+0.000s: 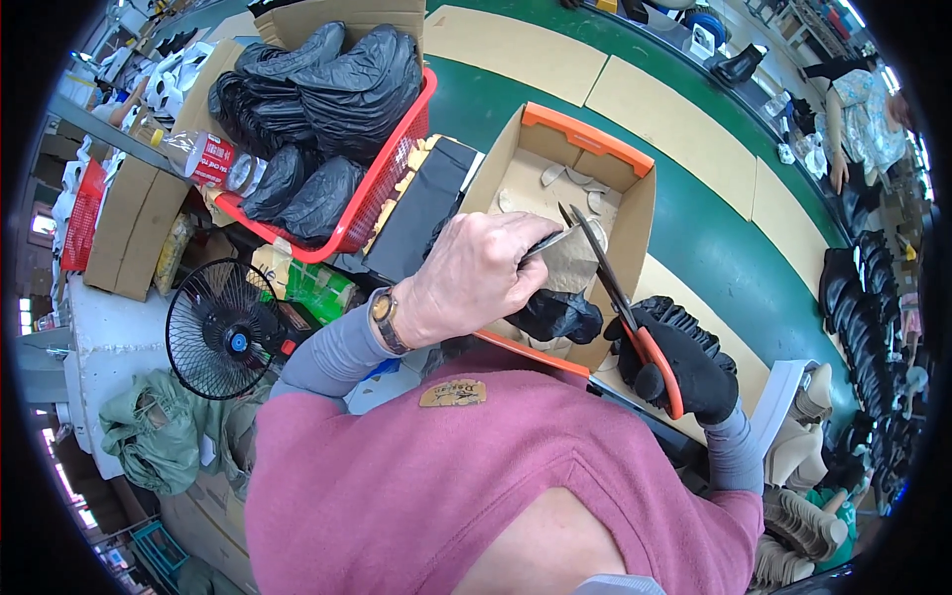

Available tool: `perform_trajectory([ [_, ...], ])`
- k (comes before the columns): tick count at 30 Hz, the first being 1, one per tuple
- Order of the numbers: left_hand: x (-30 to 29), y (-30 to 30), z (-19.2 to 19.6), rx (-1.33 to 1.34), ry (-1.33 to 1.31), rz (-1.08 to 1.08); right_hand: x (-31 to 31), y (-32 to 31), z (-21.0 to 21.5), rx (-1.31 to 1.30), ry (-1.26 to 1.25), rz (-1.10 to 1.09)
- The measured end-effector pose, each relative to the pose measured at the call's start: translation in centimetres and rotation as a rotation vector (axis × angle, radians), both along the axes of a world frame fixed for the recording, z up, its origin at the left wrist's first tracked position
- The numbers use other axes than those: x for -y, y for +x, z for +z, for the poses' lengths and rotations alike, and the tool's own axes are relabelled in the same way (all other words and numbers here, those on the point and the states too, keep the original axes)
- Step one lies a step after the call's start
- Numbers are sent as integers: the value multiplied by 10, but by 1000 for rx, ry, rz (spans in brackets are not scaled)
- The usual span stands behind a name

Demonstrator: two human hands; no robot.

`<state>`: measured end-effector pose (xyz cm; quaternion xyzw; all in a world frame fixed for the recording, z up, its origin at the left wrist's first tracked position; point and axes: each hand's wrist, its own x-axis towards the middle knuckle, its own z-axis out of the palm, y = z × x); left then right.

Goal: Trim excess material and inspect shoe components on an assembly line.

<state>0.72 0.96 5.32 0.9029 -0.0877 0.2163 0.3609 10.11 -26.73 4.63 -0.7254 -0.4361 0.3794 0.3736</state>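
Note:
My bare left hand (481, 268), with a watch at the wrist, is closed on a black piece with a grey-beige lining (575, 260). Its black part (557, 317) hangs below my fingers; whether it is a shoe upper I cannot tell. A black glove covers my right hand (684, 362), which grips scissors (613, 273) with orange-red handles. Their blades are slightly apart, tips close to the edge of the held piece. Both hands are over an orange-rimmed cardboard box (635, 203). Curved pale offcuts (578, 178) lie inside it.
At upper left a red basket (382, 198) is piled with black shoe-like pieces (357, 84), a plastic bottle (213, 164) beside it. A black fan (223, 327) stands left. Black pieces (679, 322) lie under my right hand. A person (863, 124) works across the green table (709, 188).

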Motion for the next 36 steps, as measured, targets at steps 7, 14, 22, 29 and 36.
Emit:
perform_trajectory([
  [7,-11,0,7,-113,-68,-47,-10,-6,1,81,-100,-36],
  [14,-15,0,13,-219,-111,-38,-12,-9,-17,82,32,-124],
  [22,-17,1,11,-247,-135,-39,-17,-11,-17,56,32,-146],
  [29,-20,1,18,-358,-169,-119,-15,-15,-21,68,50,-153],
  [36,-21,0,23,-363,-12,-125,-14,-11,-15,64,40,-127],
])
